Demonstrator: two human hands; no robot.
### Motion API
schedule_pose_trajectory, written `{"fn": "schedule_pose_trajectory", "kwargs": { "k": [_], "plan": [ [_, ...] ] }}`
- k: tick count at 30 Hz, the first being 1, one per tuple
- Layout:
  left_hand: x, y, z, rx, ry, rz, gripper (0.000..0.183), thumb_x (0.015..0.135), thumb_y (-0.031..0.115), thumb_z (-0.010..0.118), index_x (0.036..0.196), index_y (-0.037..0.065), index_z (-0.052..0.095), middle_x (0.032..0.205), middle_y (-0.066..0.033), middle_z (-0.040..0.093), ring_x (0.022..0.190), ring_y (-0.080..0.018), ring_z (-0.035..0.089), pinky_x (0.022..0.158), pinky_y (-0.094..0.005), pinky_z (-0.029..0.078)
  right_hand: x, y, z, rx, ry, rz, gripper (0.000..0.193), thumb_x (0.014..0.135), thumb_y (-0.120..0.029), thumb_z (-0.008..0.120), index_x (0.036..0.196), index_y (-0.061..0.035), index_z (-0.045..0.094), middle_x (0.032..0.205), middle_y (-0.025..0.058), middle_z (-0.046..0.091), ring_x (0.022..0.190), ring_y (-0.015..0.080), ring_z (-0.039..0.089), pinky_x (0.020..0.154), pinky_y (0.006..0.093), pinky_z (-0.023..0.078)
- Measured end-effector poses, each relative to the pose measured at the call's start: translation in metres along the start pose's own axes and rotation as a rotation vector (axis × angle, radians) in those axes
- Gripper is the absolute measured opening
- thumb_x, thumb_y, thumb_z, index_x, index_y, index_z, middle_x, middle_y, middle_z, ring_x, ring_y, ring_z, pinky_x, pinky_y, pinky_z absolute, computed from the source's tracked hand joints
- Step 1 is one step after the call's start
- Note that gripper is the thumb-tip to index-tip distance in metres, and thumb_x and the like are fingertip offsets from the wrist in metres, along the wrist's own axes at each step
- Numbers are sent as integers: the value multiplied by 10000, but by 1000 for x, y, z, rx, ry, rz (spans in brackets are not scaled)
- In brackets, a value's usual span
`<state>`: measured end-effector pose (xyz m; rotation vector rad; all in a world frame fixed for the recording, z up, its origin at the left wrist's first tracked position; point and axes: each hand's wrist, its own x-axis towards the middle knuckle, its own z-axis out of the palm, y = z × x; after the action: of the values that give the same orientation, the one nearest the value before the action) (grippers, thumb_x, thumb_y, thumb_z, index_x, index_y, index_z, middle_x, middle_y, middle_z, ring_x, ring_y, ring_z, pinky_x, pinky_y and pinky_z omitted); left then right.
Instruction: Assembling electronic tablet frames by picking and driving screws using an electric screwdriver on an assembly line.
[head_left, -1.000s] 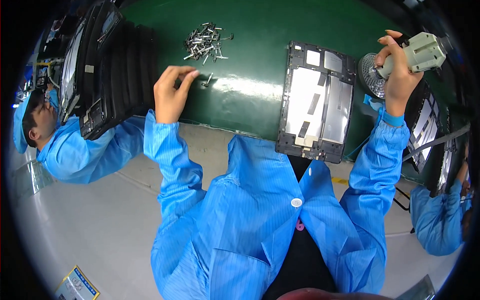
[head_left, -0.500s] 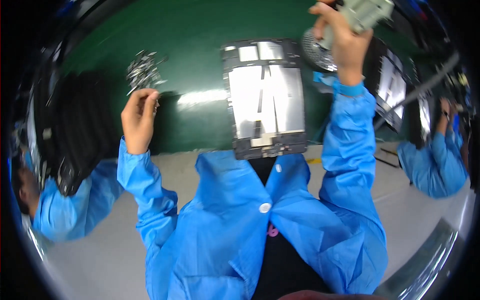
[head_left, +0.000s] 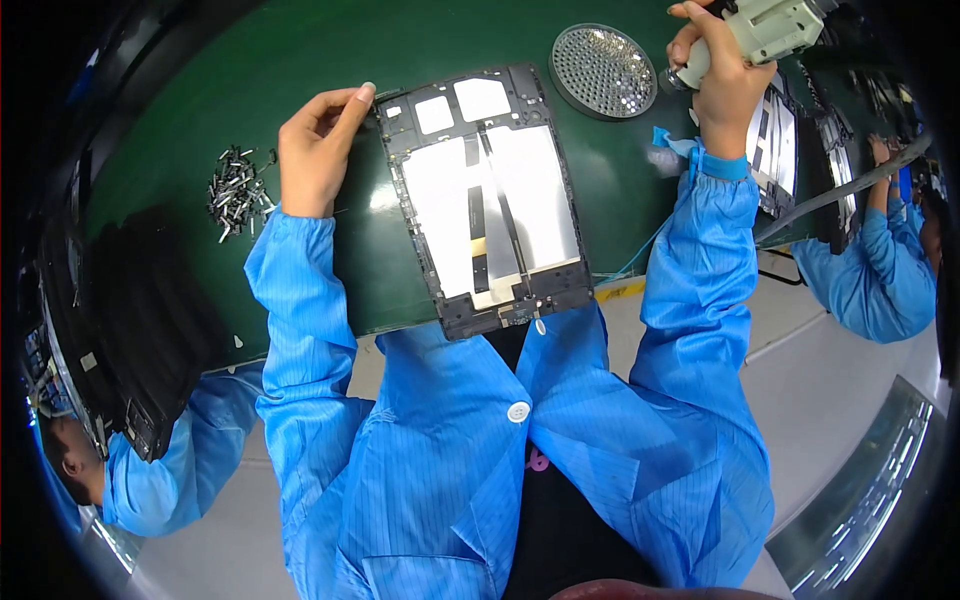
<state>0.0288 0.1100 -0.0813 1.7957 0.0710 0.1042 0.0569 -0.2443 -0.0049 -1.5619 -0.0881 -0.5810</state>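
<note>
An opened tablet (head_left: 460,128) with a black frame and silvery battery plates lies tilted on the green table, its near edge at the table's front. At its far left corner is my left hand (head_left: 322,140), thumb and fingers pinched together; what sits between them is too small to make out. My right hand (head_left: 722,85) is wrapped round a pale grey-green electric screwdriver (head_left: 775,28), held up at the far right. The screwdriver's nose points left, toward a round dish (head_left: 603,72) pitted with many small holes.
A pile of small metal and black parts (head_left: 238,190) lies left of my left hand. Black panels (head_left: 150,300) stand stacked at the left. More tablet parts (head_left: 775,150) and a grey cable (head_left: 850,185) are on the right. Co-workers in blue sleeves (head_left: 870,290) sit either side.
My left hand has moved from the small-parts pile to the tablet's far left corner. The tablet now sits turned and farther left. My right hand has drawn the screwdriver right, off the dish.
</note>
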Motion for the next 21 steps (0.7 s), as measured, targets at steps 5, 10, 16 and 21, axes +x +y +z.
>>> {"fn": "schedule_pose_trajectory", "kwargs": {
  "k": [5, 10, 16, 21],
  "plan": [
    [-3, 1, 8, 64, -8, 22, 258, 913, 178, 773, 1024, -53, 741, 885, -36, 713, 809, -74, 615, 760, -210, 492, -2, 3, 10, -24, -32, 13, 123, 886, -59, 662, 971, 29, 654, 683, 59, 640, 466, 118, 546, 443, 240, 430],
    [-10, -16, 5, 176, 85, 150, 229, 931, 185, 755, 1043, -14, 735, 872, -26, 689, 773, -67, 601, 720, -216, 496, -5, 8, 23, 112, -122, 26, 86, 884, -39, 674, 944, 22, 673, 684, 51, 644, 475, 108, 561, 453, 245, 444],
    [-7, -13, 10, 324, 78, 212, 194, 956, 171, 720, 1059, 8, 738, 961, -28, 692, 810, -77, 627, 706, -225, 500, -2, 24, 21, 168, -115, 49, 138, 894, -14, 637, 1011, 58, 656, 808, 119, 708, 539, 148, 646, 473, 262, 512],
    [-9, -9, 11, 270, 73, 228, 194, 949, 168, 728, 1059, 9, 746, 971, -29, 696, 834, -84, 636, 747, -224, 502, 10, 29, 3, 127, 66, 31, 167, 891, -59, 622, 1019, 41, 660, 907, 151, 738, 508, 163, 629, 452, 273, 511]
  ]
}}
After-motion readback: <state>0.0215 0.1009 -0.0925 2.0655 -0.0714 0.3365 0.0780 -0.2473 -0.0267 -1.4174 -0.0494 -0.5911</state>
